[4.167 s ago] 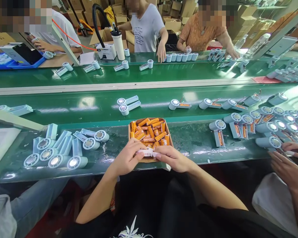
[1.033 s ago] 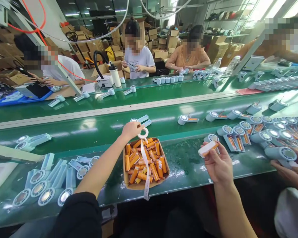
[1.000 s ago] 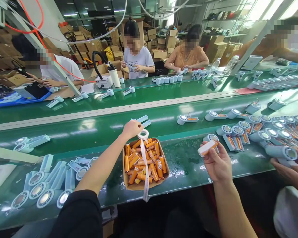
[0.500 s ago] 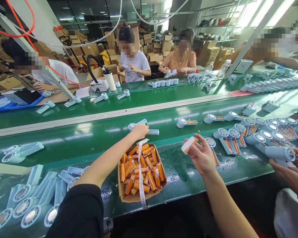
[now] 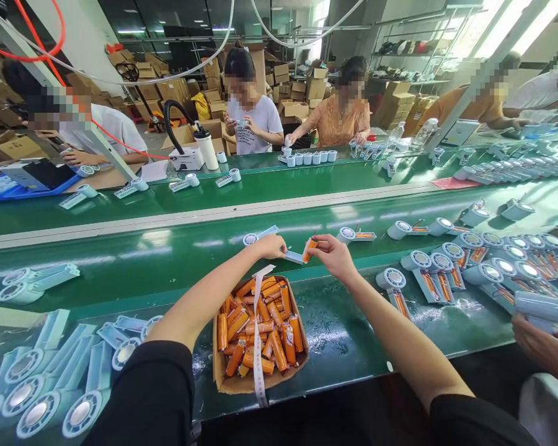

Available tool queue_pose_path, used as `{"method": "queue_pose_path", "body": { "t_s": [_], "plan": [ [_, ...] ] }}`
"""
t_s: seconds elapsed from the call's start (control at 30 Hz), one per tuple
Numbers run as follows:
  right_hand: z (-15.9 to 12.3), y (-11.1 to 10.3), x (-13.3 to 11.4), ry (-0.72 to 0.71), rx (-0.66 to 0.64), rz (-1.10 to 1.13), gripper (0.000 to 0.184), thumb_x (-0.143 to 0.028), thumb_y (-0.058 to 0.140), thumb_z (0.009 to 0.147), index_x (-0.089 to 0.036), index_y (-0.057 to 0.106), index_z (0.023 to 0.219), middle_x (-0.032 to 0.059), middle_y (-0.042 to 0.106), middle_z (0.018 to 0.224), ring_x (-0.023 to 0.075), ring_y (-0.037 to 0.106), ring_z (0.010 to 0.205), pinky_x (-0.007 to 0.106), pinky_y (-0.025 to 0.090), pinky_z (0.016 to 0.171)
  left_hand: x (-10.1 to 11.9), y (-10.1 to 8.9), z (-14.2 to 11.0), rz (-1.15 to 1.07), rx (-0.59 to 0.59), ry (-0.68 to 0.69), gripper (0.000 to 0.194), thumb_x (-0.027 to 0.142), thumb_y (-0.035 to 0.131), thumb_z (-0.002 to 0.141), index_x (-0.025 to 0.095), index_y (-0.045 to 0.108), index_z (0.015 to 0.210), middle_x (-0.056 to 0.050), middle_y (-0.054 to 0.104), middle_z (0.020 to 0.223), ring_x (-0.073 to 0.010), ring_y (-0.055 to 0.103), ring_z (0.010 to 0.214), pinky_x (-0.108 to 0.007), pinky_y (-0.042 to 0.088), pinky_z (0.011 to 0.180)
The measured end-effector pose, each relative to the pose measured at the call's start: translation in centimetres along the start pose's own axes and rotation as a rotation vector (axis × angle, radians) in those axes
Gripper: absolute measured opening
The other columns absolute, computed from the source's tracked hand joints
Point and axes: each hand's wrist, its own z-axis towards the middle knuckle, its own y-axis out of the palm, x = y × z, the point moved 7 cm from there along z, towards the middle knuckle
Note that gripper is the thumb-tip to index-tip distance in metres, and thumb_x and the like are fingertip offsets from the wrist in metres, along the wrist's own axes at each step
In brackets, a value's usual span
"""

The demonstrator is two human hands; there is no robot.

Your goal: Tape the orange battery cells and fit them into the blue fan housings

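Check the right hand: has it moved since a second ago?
Yes. The right hand, holding an orange battery, has swung left across the belt edge, from beside the fans at right to just beyond the battery box, close to the left hand.

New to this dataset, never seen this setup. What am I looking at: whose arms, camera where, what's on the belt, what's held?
There is no robot. The one view comes from a camera on a worker's head, looking down at that person's own arms. The left hand rests on a pale blue fan shell lying on the green conveyor belt. The right hand pinches an orange battery cell at the shell's open handle. Nearer the worker sits a cardboard box full of the same cells, with a white paper strip draped over it. More fan shells lie to both sides. Other people work across the line.
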Motion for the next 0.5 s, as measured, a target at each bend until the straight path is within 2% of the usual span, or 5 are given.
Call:
{"method": "queue_pose_path", "body": {
  "t_s": [0.13, 0.23, 0.33, 0.43, 0.5],
  "plan": [
    [1.9, 2.2, 1.6, -0.060, -0.201, -0.433, 0.029, -0.041, 0.067, 0.090, -0.022, 0.072, 0.113, 0.0059, 0.084, 0.094, 0.0237, 0.081, 0.089, 0.039, 0.064, 0.085, 0.0, -0.3, -0.1, -0.074, 0.045, -0.022, 0.021, 0.028, 0.060, 0.090, 0.022, 0.078, 0.099, -0.006, 0.078, 0.094, -0.0213, 0.068, 0.090, -0.029, 0.049, 0.083],
    [2.7, 3.2, 2.0, -0.057, -0.328, -0.592, 0.024, -0.031, 0.063, 0.092, -0.022, 0.074, 0.111, 0.0030, 0.082, 0.083, 0.0224, 0.079, 0.080, 0.035, 0.061, 0.082, 0.2, 0.0, 0.2, -0.103, 0.067, -0.056, 0.023, 0.028, 0.055, 0.097, 0.020, 0.074, 0.108, -0.008, 0.076, 0.099, -0.0218, 0.068, 0.091, -0.031, 0.049, 0.085],
    [2.9, 4.1, 2.1, -0.054, -0.467, -0.773, 0.021, -0.026, 0.065, 0.091, -0.025, 0.077, 0.108, 0.0023, 0.083, 0.087, 0.0226, 0.078, 0.080, 0.032, 0.058, 0.082, 0.4, 0.4, 0.9, -0.114, 0.059, -0.093, 0.023, 0.031, 0.056, 0.102, 0.017, 0.070, 0.115, -0.010, 0.074, 0.105, -0.0216, 0.068, 0.093, -0.035, 0.053, 0.088],
    [2.9, 4.4, 2.2, -0.047, -0.542, -0.943, 0.025, -0.024, 0.065, 0.093, -0.028, 0.077, 0.116, 0.0025, 0.084, 0.098, 0.0248, 0.078, 0.089, 0.031, 0.055, 0.085, 0.5, 0.5, 1.6, -0.124, 0.041, -0.107, 0.030, 0.040, 0.061, 0.104, 0.016, 0.067, 0.120, -0.008, 0.071, 0.113, -0.0206, 0.068, 0.099, -0.042, 0.057, 0.092],
    [2.8, 4.2, 2.2, -0.030, -0.544, -1.037, 0.031, -0.025, 0.058, 0.100, -0.028, 0.072, 0.127, 0.0033, 0.084, 0.102, 0.0246, 0.078, 0.091, 0.030, 0.055, 0.083, 0.5, 0.4, 1.9, -0.133, 0.039, -0.106, 0.034, 0.043, 0.064, 0.103, 0.016, 0.067, 0.123, -0.008, 0.070, 0.118, -0.0212, 0.069, 0.103, -0.044, 0.059, 0.094]
  ]
}}
